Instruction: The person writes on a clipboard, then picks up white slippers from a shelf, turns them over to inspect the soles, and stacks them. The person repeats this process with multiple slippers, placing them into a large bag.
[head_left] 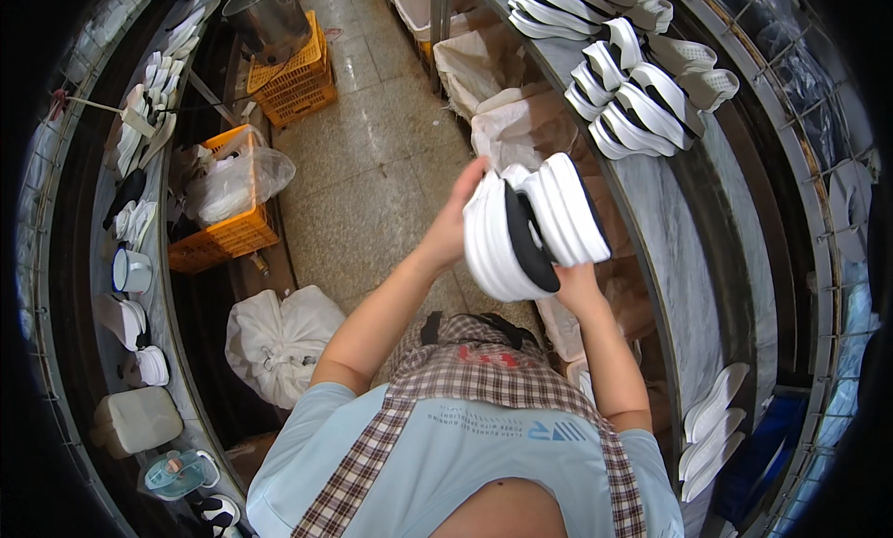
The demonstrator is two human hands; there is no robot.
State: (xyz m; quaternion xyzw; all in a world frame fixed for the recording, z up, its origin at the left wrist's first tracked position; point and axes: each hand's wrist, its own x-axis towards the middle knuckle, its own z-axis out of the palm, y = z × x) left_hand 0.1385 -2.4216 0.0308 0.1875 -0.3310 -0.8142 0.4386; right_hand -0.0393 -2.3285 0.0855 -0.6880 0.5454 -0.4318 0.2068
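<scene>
Head view: both hands hold a stack of white shoe soles (526,231) in the air beside the table (670,222). Left hand (456,224) grips its left edge with fingers curled; right hand (575,282) supports it from below, fingers closed.

Shoe soles (521,236) held at centre: white, one with a black inner face. Apron (484,380) brown-and-white check over a pale blue shirt (446,464); bench (670,212) on the right grey. Left side: orange crates (293,78), white sacks (279,338); floor (372,166) beige tile.
</scene>
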